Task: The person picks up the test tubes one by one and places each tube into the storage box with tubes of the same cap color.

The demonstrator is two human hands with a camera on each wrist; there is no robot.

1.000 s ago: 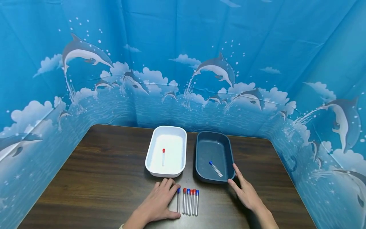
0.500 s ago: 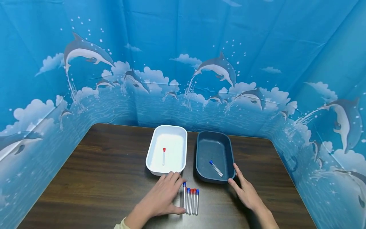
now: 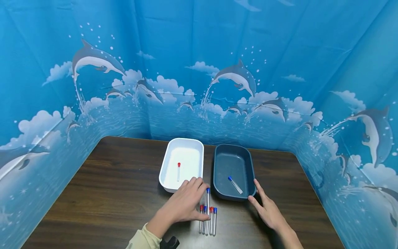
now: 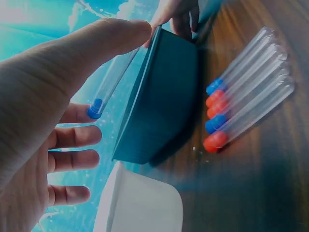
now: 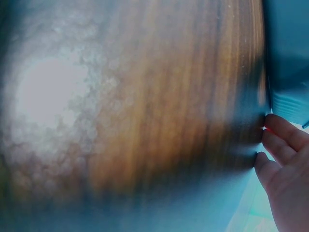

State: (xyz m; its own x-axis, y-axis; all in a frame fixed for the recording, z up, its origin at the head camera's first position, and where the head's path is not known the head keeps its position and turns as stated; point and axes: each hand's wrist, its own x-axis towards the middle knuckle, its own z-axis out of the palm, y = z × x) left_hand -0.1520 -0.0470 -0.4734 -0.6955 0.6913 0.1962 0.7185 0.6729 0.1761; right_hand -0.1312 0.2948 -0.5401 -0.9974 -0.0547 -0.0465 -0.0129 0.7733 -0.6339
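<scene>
Lifting blue-capped tube [image 3: 207,199]; left hand [image 3: 184,204] forward

1. We find two trays side by side on the desk [image 3: 109,193]: the left tray [image 3: 181,147] and the right tray [image 3: 248,166].
2. Each tray holds one tube: [image 3: 178,171] and [image 3: 234,184].
3. A row of tubes [image 3: 207,221] lies before the trays.
4. Our left hand [image 3: 186,204] holds a lifted tube [image 3: 207,199] above that row.
5. Our right hand [image 3: 268,209] touches the right tray's near right corner.
</scene>
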